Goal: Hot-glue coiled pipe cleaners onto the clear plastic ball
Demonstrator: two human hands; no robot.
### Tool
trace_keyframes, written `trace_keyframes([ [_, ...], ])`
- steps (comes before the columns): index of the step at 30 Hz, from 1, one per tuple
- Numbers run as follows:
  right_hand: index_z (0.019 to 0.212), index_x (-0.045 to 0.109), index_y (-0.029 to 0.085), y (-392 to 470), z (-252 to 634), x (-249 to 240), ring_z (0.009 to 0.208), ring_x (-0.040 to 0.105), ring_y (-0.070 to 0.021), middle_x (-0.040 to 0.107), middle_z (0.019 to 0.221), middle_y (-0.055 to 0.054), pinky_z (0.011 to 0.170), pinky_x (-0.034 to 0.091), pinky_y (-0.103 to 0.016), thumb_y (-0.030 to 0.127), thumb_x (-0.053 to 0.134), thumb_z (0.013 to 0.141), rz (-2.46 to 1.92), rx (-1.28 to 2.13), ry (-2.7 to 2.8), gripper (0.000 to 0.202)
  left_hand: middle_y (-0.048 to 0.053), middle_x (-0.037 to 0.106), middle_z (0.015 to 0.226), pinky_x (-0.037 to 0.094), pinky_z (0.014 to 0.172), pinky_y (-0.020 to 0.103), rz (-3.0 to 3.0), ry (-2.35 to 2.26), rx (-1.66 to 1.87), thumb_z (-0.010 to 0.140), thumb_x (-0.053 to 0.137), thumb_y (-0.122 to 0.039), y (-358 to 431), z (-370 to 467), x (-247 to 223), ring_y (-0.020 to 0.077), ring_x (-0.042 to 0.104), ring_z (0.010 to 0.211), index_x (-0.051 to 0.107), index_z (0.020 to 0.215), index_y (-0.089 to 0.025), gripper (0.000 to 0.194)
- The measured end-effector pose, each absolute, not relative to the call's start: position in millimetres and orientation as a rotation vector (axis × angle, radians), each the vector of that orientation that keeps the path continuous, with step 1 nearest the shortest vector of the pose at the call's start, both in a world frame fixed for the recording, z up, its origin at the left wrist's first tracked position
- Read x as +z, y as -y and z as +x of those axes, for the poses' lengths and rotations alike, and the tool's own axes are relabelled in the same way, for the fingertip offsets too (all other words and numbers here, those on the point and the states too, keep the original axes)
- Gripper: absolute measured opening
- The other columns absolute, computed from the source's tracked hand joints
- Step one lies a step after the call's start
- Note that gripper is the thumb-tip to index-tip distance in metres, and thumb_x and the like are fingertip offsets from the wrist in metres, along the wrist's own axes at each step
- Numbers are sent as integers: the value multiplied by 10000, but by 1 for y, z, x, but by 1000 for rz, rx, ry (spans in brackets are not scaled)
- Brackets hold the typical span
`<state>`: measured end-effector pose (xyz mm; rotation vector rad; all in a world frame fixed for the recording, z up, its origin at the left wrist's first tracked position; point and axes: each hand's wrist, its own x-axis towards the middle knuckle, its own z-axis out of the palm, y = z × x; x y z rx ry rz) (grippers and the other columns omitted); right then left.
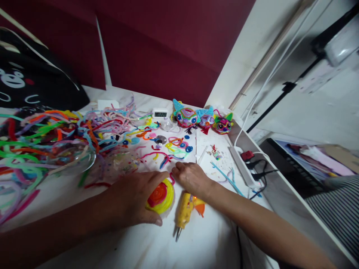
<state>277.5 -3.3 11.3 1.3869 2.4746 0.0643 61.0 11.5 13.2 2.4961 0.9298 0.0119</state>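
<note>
Evidently, the left hand [136, 194] is curved around a yellow disc [166, 202] at the near middle of the table [151, 248], thumb on its near side, fingers on its far side. A light, even hold should keep it steady without flattening its fuzz. The right hand [192, 177], its fingers bunched, sits just to the right, beside a pink strand [172, 180]; whether it pinches that, I cannot tell. It is best kept clear of the glue gun [185, 211], whose tapered metal nozzle [178, 234] may be hot. The disc looks softly coiled, with a pink-and-orange centre; farther left, fuzzy stems [50, 125] tangle around a smooth, clear bowl [89, 158].
</note>
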Motion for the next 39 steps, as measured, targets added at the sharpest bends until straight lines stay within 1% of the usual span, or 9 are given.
trace_keyframes([
  [5, 1149, 658, 110, 2, 276, 5, 955, 736, -270, 716, 1075, -136, 778, 576, -358, 79, 389, 1036, 1399, 81, -2496, 293, 169, 585, 1477, 518, 1054, 547, 2516, -936, 2, 584, 887, -605, -13, 58, 9, 424, 594, 1299, 415, 1519, -205, 1121],
  [12, 1192, 625, 102, 3, 279, 11, 994, 714, -273, 700, 1127, -178, 786, 565, -352, 84, 401, 1030, 1485, 60, -2525, 278, 202, 643, 1372, 561, 1000, 527, 2569, -892, 110, 665, 791, -450, -12, 57, -7, 414, 658, 1191, 407, 1505, -129, 978],
  [17, 1075, 637, 112, 6, 291, 33, 1033, 677, -299, 719, 1043, -187, 923, 512, -393, 81, 447, 1000, 1695, 14, -2579, 206, 153, 587, 1468, 538, 1082, 527, 2567, -772, 444, 606, 850, -460, -20, 57, -17, 411, 610, 1296, 322, 1547, -230, 1104],
  [21, 1022, 592, 142, 11, 304, 42, 818, 695, -247, 727, 894, -125, 775, 515, -337, 116, 504, 955, 1972, -109, -2625, 115, 143, 547, 1524, 533, 1110, 525, 2515, -705, 641, 626, 848, -515, -21, 57, -19, 409, 609, 1308, 270, 1567, -250, 1135],
  [24, 1080, 529, 183, 17, 311, 42, 735, 692, -175, 701, 841, -38, 692, 501, -260, 117, 466, 942, 2162, -225, -2685, 165, 148, 515, 1558, 529, 1128, 513, 2508, -639, 700, 677, 830, -499, -21, 56, -17, 405, 580, 1352, 268, 1552, -262, 1067],
  [27, 1134, 509, 200, 23, 314, 40, 599, 648, -121, 634, 741, 35, 602, 471, -215, 149, 394, 966, 2337, -538, -2779, 209, 167, 481, 1589, 484, 1186, 507, 2543, -569, 756, 744, 816, -427, -22, 55, -15, 382, 513, 1432, 240, 1543, -261, 999],
  [32, 911, 648, 188, 32, 305, 44, 535, 439, -99, 553, 699, 40, 527, 341, -235, 266, 498, 865, 2593, -1361, -2707, 175, 153, 411, 1646, 438, 1225, 528, 2601, -498, 794, 783, 714, -251, -24, 53, -16, 392, 437, 1490, 216, 1562, -225, 925],
  [36, 868, 669, 181, 39, 289, 55, 571, 417, -117, 509, 647, 48, 543, 322, -256, 397, 584, 796, 2594, -1706, -2435, 243, 129, 394, 1663, 427, 1247, 537, 2629, -462, 778, 763, 786, -255, -26, 52, -18, 364, 416, 1515, 189, 1585, -310, 1018],
  [39, 769, 626, 193, 43, 280, 61, 626, 443, -127, 512, 670, 38, 582, 345, -266, 505, 665, 770, 2557, -1763, -2375, 314, 131, 399, 1659, 422, 1247, 542, 2654, -393, 802, 782, 779, -202, -27, 52, -17, 353, 404, 1525, 181, 1573, -331, 1000],
])
